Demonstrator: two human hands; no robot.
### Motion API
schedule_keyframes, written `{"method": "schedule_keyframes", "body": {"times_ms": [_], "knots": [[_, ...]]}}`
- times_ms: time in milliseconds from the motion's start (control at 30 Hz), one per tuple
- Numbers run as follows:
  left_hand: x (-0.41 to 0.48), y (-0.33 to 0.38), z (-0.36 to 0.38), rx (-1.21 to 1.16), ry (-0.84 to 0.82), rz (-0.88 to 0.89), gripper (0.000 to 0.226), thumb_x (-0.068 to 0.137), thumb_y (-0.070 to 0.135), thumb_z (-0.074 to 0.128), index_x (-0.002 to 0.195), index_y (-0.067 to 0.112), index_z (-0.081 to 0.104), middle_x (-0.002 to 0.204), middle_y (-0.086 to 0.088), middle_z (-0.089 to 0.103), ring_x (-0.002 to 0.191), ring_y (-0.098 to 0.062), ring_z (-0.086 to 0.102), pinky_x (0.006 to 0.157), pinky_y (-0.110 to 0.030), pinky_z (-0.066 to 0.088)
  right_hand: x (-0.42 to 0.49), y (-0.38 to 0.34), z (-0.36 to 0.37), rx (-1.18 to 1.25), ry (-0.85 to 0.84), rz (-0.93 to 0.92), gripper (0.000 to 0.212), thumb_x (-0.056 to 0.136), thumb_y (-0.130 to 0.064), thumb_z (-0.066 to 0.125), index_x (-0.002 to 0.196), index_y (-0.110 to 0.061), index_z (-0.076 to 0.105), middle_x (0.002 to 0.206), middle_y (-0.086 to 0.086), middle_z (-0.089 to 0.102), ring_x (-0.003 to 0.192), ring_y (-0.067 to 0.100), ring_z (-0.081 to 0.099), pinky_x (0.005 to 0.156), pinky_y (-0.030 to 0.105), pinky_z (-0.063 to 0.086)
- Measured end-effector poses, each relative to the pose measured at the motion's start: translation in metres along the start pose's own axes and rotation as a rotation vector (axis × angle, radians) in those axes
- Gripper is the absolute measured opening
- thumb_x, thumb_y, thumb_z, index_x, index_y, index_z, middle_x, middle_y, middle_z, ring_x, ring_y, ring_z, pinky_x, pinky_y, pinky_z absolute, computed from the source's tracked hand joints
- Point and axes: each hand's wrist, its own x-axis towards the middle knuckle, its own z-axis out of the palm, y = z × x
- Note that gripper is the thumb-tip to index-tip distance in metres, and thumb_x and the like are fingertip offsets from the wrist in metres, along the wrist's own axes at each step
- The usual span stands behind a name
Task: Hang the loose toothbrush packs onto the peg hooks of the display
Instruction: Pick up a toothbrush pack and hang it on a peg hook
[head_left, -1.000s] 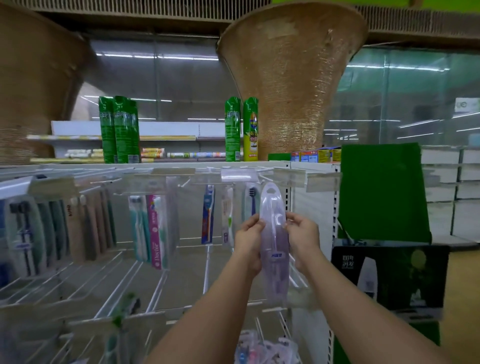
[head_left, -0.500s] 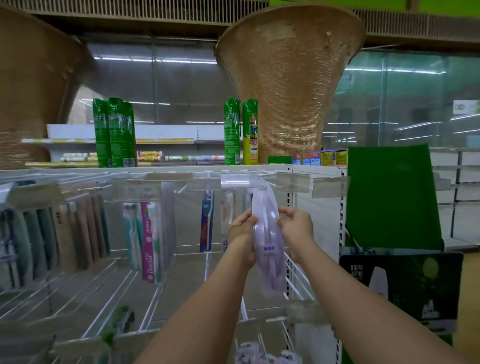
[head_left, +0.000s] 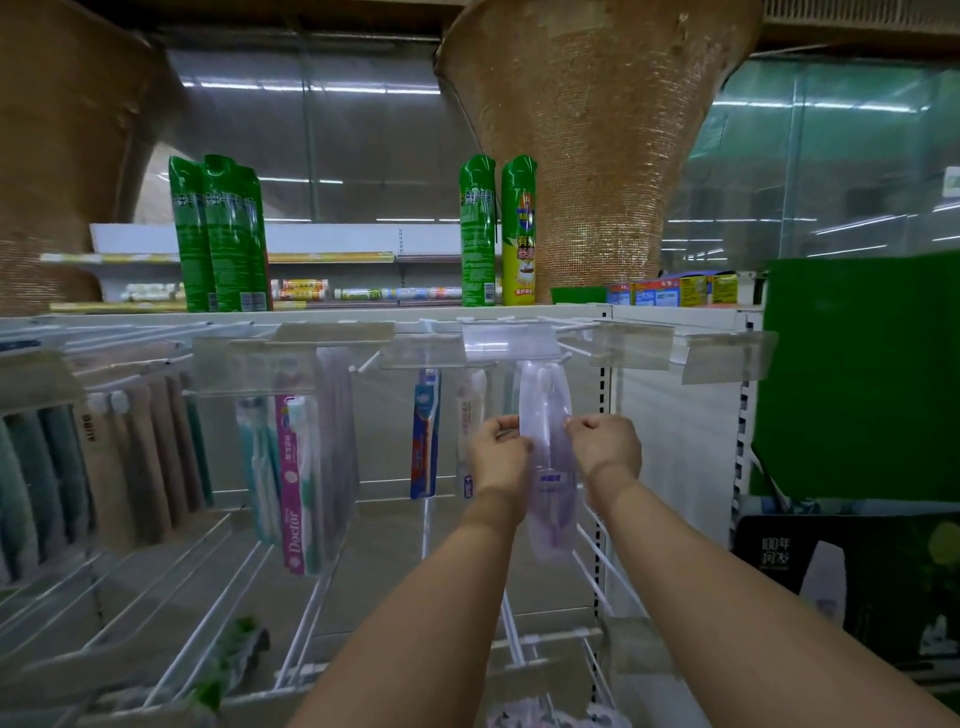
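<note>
Toothbrush pack (head_left: 545, 410) is held upright, long axis vertical, pinched at its side edges by left grip (head_left: 501, 457) and right grip (head_left: 605, 449); its top lies above both, at the peg hook (head_left: 565, 357).

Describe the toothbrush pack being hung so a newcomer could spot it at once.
Find the wide woven column at centre; the white peg display runs below it. Under the display's middle label holder, the left hand and right hand pinch the clear lilac pack. Unlike the blue pack to its left, it is see-through and pale purple.
</note>
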Motion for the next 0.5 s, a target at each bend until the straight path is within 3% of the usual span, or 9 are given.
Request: {"method": "schedule_keyframes", "body": {"times_ms": [67,133,200,300,400,500], "knots": [[0.011,-0.002,0.002,-0.018,0.031,-0.005,0.027,0.086,-0.008,0.049,0.097,0.012,0.062,0.092,-0.005,0.063,0.082,-0.018,0.06,0.075,-0.032,0.055,0.006,-0.001,0.006,0.019,0.005,-0.014,0.023,0.09,-0.022,0.06,0.078,-0.007,0.072,0.067,0.007,0.059,0.064,0.022,0.053,0.061,0.024,0.04],[0.023,-0.002,0.005,-0.022,0.063,-0.014,0.027,0.085,-0.008,0.051,0.09,0.016,0.062,0.089,-0.003,0.063,0.08,-0.017,0.06,0.074,-0.032,0.055,0.014,0.0,0.014,0.053,0.023,-0.002,0.022,0.089,-0.023,0.06,0.089,-0.005,0.073,0.075,0.007,0.062,0.071,0.024,0.056,0.068,0.028,0.046],[0.034,-0.005,0.007,-0.013,0.077,-0.028,0.027,0.085,-0.007,0.051,0.083,0.018,0.06,0.087,-0.002,0.062,0.082,-0.019,0.06,0.077,-0.034,0.056,0.024,0.001,0.021,0.046,0.02,0.022,0.021,0.09,-0.023,0.06,0.083,-0.006,0.071,0.075,0.007,0.061,0.072,0.024,0.055,0.068,0.028,0.045],[0.046,-0.01,0.008,0.01,0.082,-0.041,0.024,0.085,-0.005,0.052,0.08,0.017,0.059,0.082,-0.002,0.061,0.079,-0.019,0.058,0.079,-0.034,0.054,0.034,0.005,0.031,-0.006,0.029,0.037,0.035,0.091,-0.023,0.058,0.058,-0.012,0.056,0.061,0.005,0.053,0.067,0.024,0.048,0.063,0.026,0.038],[0.052,-0.017,0.007,-0.003,0.097,-0.064,0.014,0.089,0.003,0.055,0.084,0.014,0.061,0.078,0.0,0.058,0.076,-0.016,0.056,0.077,-0.032,0.051,0.038,0.008,0.039,0.029,0.036,0.028,0.026,0.092,-0.024,0.057,0.076,-0.007,0.068,0.071,0.007,0.058,0.071,0.024,0.051,0.068,0.031,0.042],[0.052,-0.026,0.005,-0.01,0.079,-0.103,0.008,0.092,0.009,0.055,0.087,0.01,0.062,0.08,-0.004,0.06,0.074,-0.015,0.056,0.074,-0.033,0.053,0.036,0.014,0.046,0.072,0.01,0.038,0.032,0.094,-0.026,0.054,0.066,-0.011,0.058,0.063,0.003,0.053,0.065,0.02,0.047,0.064,0.028,0.038]]}}
